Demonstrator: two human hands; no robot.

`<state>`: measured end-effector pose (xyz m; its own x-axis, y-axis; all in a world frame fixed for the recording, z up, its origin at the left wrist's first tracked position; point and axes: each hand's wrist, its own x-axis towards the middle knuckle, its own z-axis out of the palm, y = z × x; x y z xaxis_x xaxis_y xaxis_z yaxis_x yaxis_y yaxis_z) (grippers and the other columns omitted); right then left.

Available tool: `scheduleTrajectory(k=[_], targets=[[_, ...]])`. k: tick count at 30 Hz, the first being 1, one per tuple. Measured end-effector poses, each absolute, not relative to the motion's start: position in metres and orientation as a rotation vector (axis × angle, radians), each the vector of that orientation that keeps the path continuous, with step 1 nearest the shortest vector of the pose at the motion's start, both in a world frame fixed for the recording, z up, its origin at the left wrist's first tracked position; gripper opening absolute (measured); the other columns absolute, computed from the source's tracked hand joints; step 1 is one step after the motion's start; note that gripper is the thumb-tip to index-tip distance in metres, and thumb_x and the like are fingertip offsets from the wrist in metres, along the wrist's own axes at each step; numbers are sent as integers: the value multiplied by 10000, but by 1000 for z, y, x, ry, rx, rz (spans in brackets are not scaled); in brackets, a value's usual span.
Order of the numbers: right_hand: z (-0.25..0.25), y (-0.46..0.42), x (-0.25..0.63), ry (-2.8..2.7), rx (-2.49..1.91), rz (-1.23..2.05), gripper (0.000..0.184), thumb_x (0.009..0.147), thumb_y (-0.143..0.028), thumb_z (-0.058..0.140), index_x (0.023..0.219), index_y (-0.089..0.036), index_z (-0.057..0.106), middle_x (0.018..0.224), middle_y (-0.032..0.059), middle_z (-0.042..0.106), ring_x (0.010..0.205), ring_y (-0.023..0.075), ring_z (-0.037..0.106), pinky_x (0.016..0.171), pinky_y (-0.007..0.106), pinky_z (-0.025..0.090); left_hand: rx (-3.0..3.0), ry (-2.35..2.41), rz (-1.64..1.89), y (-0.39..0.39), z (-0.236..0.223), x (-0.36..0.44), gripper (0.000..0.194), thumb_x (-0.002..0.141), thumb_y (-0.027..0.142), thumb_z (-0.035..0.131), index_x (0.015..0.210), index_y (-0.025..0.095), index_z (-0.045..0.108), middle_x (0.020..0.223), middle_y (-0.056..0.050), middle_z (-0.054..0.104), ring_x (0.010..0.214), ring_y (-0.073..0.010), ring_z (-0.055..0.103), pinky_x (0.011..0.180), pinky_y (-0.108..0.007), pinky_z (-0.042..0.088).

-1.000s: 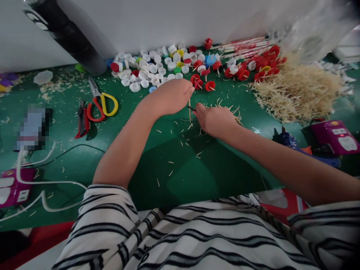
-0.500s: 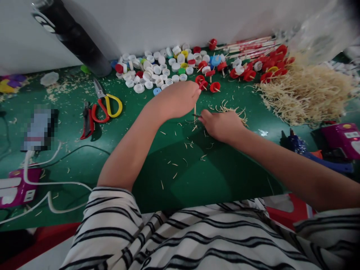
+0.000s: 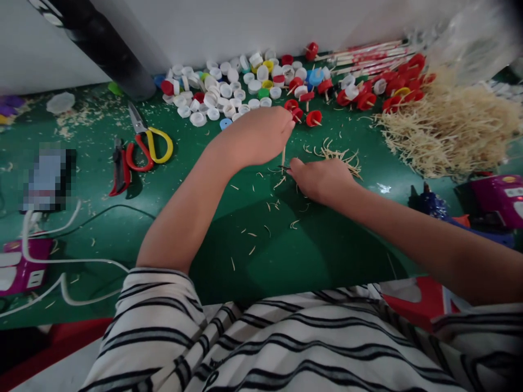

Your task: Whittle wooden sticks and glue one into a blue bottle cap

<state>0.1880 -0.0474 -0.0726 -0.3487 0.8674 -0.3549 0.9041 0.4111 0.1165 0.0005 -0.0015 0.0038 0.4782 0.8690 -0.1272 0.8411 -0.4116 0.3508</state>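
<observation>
My left hand (image 3: 263,136) is closed around the upper part of a thin wooden stick (image 3: 283,157), which points down toward the table. Its fingers are mostly hidden behind the back of the hand. My right hand (image 3: 322,178) is closed on a small dark blade (image 3: 285,167), its handle covered by the fingers. The blade meets the stick near its lower end. Curled wood shavings (image 3: 337,155) lie just beyond my right hand, and loose slivers (image 3: 252,234) are scattered on the green table (image 3: 286,261). Red caps with sticks through them (image 3: 314,118) lie beyond my left fingertips.
White and coloured bottle caps (image 3: 220,90) spread along the wall. A large heap of shavings (image 3: 445,130) and a blue glue gun (image 3: 435,209) are on the right. Scissors (image 3: 141,130), red-handled cutters (image 3: 120,169), a phone (image 3: 47,179) with white cables and a black bottle (image 3: 110,49) are left.
The camera view has shifted slightly, so the table things sit a little higher and those on the left further left. Both hands keep nearly the same pose, with the blade still at the stick.
</observation>
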Motion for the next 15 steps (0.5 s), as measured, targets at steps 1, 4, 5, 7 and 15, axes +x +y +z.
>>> scheduleTrajectory(k=[1, 4, 5, 7, 15], targets=[[-72, -47, 188, 2311, 1520, -133, 571, 1150, -480, 200, 1484, -224, 587, 895, 182, 802, 834, 326, 739, 736, 380, 410, 2358, 1451, 90, -2, 4, 0, 370, 1084, 351, 375, 746, 244, 480, 750, -87, 552, 754, -252, 545, 717, -427, 351], [-70, -47, 189, 2326, 1489, -122, 561, 1146, -460, 219, 1488, -211, 587, 876, 191, 794, 798, 329, 729, 697, 375, 404, 2335, 1495, 55, 0, 5, -1, 358, 1080, 319, 369, 736, 240, 433, 758, -76, 516, 732, -239, 530, 704, -426, 331], [-69, -47, 189, 2323, 1479, -120, 545, 1142, -440, 239, 1489, -206, 588, 881, 196, 796, 793, 330, 727, 688, 376, 404, 2332, 1504, 58, 0, 4, -2, 356, 1081, 320, 369, 742, 238, 440, 760, -77, 517, 745, -244, 546, 712, -424, 338], [-66, -49, 188, 2300, 1457, -122, 506, 1125, -366, 303, 1510, -195, 581, 907, 206, 804, 799, 334, 731, 678, 380, 415, 2330, 1504, 62, 1, 4, -3, 357, 1085, 330, 366, 752, 236, 453, 766, -81, 522, 778, -259, 578, 730, -424, 354], [-55, -54, 181, 2202, 1395, -121, 632, 994, -93, 436, 1614, -151, 541, 986, 223, 826, 898, 375, 794, 710, 424, 504, 2348, 1491, 25, 1, 3, -6, 367, 1089, 350, 368, 750, 231, 438, 746, -68, 477, 712, -230, 514, 714, -415, 337]])
